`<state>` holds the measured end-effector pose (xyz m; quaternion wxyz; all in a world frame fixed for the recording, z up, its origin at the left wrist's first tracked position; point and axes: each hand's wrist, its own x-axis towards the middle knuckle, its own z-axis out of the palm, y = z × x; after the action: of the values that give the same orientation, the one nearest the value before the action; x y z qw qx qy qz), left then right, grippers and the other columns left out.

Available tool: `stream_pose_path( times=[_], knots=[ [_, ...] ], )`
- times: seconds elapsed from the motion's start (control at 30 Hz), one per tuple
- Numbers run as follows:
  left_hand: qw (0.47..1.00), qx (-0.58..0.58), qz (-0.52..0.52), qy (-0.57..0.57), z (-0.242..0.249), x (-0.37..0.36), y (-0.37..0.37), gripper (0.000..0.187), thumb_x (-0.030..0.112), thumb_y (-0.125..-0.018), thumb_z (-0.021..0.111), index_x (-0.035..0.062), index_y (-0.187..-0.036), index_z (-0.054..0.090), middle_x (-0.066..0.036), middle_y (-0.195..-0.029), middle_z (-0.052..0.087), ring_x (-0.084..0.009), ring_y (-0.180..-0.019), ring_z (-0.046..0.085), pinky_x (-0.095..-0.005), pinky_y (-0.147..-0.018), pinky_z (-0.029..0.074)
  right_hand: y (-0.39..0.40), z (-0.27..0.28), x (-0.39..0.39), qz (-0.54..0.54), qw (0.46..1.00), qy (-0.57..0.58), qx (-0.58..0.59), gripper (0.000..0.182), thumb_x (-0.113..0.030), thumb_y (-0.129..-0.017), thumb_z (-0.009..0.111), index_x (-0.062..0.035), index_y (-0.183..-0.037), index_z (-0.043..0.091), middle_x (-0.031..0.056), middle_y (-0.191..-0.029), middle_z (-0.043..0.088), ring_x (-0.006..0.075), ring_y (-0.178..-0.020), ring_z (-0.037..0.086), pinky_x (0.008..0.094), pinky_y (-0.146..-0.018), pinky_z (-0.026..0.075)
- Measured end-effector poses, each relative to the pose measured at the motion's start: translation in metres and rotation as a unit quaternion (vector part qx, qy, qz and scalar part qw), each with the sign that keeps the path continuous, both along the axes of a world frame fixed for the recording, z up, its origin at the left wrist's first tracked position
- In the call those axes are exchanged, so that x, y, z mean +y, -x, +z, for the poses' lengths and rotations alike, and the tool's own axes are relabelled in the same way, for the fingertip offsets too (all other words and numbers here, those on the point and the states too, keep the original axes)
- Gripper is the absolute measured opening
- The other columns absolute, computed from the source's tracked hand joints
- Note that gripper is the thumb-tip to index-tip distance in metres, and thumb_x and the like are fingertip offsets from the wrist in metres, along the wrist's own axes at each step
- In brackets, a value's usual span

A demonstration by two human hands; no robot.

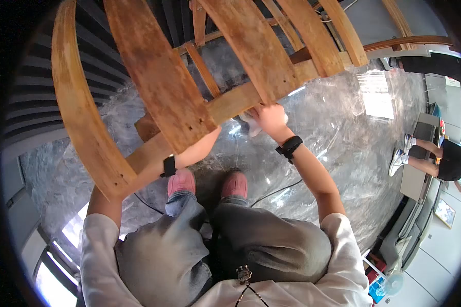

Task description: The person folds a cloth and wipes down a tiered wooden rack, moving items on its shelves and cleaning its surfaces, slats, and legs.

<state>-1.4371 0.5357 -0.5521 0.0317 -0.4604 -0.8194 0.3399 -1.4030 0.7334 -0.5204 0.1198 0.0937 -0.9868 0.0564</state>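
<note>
A wooden slatted piece of furniture (161, 71) fills the upper part of the head view, its broad curved slats joined to a lower rail (235, 105). My right hand (269, 120) is at the underside of that rail, near the foot of a middle slat. Its fingers are closed on a white, crumpled cloth (252, 125), which hangs just below the wood. My left hand (202, 146) reaches behind the end of a wide slat (182, 110). The slat covers its fingers, so what they touch is hidden. Black bands circle both wrists.
My feet in pink shoes (234, 185) stand on the shiny grey floor (338, 153). A dark cable (276, 193) runs by my legs. Another person (448, 158) stands at the right near a bench (415, 179). Dark ribbed panels (30, 110) line the left.
</note>
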Motion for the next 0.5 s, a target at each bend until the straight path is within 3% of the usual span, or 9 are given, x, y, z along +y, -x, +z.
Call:
stream_pose_path(
  times=[0.13, 0.17, 0.2, 0.23, 0.27, 0.3, 0.33, 0.43, 0.5],
  knots=[
    [0.997, -0.044, -0.036, -0.043, 0.021, -0.011, 0.006, 0.037, 0.017, -0.08, 0.043, -0.0014, -0.109, 0.057, -0.025, -0.118, 0.047, -0.0326, -0.11, 0.044, -0.042, -0.07, 0.044, 0.001, 0.0, 0.02, 0.0, 1.0, -0.006, 0.005, 0.027, -0.024, -0.075, 0.06, -0.0177, -0.102, 0.058, 0.004, -0.102, 0.059, 0.0223, -0.058, 0.06, 0.0305, -0.049, 0.048],
    [0.998, -0.036, -0.041, -0.044, -0.002, -0.021, 0.004, 0.037, 0.017, -0.08, 0.043, -0.0014, -0.109, 0.057, -0.025, -0.118, 0.047, -0.0326, -0.11, 0.044, -0.042, -0.07, 0.044, 0.0, 0.0, 0.024, -0.016, 0.996, -0.059, -0.063, 0.027, -0.025, -0.076, 0.06, -0.0179, -0.102, 0.058, 0.0042, -0.101, 0.059, 0.0222, -0.057, 0.06, 0.0308, -0.048, 0.048],
    [0.979, -0.053, -0.042, -0.192, -0.048, -0.035, 0.007, 0.037, 0.017, -0.08, 0.044, -0.0005, -0.109, 0.057, -0.025, -0.118, 0.047, -0.0314, -0.111, 0.044, -0.0386, -0.067, 0.044, 0.005, -0.001, 0.028, -0.034, 0.985, -0.113, -0.124, 0.027, -0.026, -0.076, 0.06, -0.018, -0.102, 0.058, 0.0044, -0.1, 0.059, 0.0222, -0.057, 0.06, 0.0311, -0.047, 0.048],
    [0.938, -0.067, -0.048, -0.337, -0.076, -0.038, 0.015, 0.036, 0.017, -0.08, 0.044, 0.0004, -0.11, 0.057, -0.024, -0.118, 0.048, -0.0301, -0.111, 0.044, -0.0351, -0.063, 0.044, 0.005, -0.007, 0.03, -0.032, 0.995, -0.084, -0.052, 0.028, -0.028, -0.078, 0.058, -0.0192, -0.104, 0.057, 0.0061, -0.1, 0.059, 0.0225, -0.057, 0.06, 0.032, -0.048, 0.048],
    [0.936, -0.055, -0.057, -0.343, -0.055, -0.036, 0.018, 0.036, 0.017, -0.08, 0.044, 0.0004, -0.11, 0.057, -0.024, -0.118, 0.048, -0.0301, -0.111, 0.044, -0.0351, -0.063, 0.044, 0.006, -0.009, 0.031, -0.037, 0.996, -0.072, -0.038, 0.028, -0.029, -0.078, 0.058, -0.0194, -0.105, 0.056, 0.0071, -0.101, 0.059, 0.0227, -0.058, 0.06, 0.032, -0.048, 0.048],
    [0.969, 0.045, -0.144, -0.195, -0.02, -0.04, 0.014, 0.036, 0.017, -0.08, 0.045, 0.0011, -0.11, 0.056, -0.022, -0.118, 0.048, -0.029, -0.112, 0.043, -0.0341, -0.062, 0.044, 0.006, -0.012, 0.03, -0.042, 0.997, -0.059, -0.027, 0.029, -0.029, -0.079, 0.057, -0.0195, -0.106, 0.055, 0.0081, -0.101, 0.058, 0.0229, -0.058, 0.061, 0.0321, -0.048, 0.048],
    [0.964, 0.145, -0.22, -0.037, 0.002, -0.04, 0.011, 0.035, 0.017, -0.08, 0.045, 0.0019, -0.109, 0.056, -0.02, -0.117, 0.049, -0.0279, -0.113, 0.043, -0.0331, -0.061, 0.043, 0.006, -0.015, 0.03, -0.048, 0.997, -0.064, -0.017, 0.029, -0.029, -0.079, 0.057, -0.0195, -0.106, 0.055, 0.0081, -0.101, 0.058, 0.0229, -0.058, 0.061, 0.0321, -0.048, 0.048],
    [0.985, 0.07, -0.145, 0.056, 0.009, -0.036, 0.01, 0.034, 0.017, -0.08, 0.044, 0.0025, -0.109, 0.056, -0.015, -0.116, 0.051, -0.0272, -0.113, 0.044, -0.0324, -0.061, 0.042, 0.001, -0.018, 0.018, -0.036, 0.997, 0.055, 0.045, 0.03, -0.029, -0.081, 0.055, -0.0194, -0.11, 0.054, 0.0099, -0.103, 0.058, 0.0231, -0.06, 0.061, 0.0325, -0.049, 0.049],
    [0.986, 0.092, -0.135, 0.035, 0.012, -0.044, 0.01, 0.033, 0.017, -0.081, 0.044, 0.0024, -0.108, 0.056, -0.013, -0.113, 0.051, -0.0274, -0.113, 0.043, -0.0328, -0.062, 0.043, -0.004, -0.018, 0.008, -0.063, 0.995, 0.078, -0.016, 0.031, -0.028, -0.083, 0.053, -0.019, -0.112, 0.053, 0.0102, -0.104, 0.058, 0.0235, -0.06, 0.062, 0.0327, -0.05, 0.05]
  ],
)
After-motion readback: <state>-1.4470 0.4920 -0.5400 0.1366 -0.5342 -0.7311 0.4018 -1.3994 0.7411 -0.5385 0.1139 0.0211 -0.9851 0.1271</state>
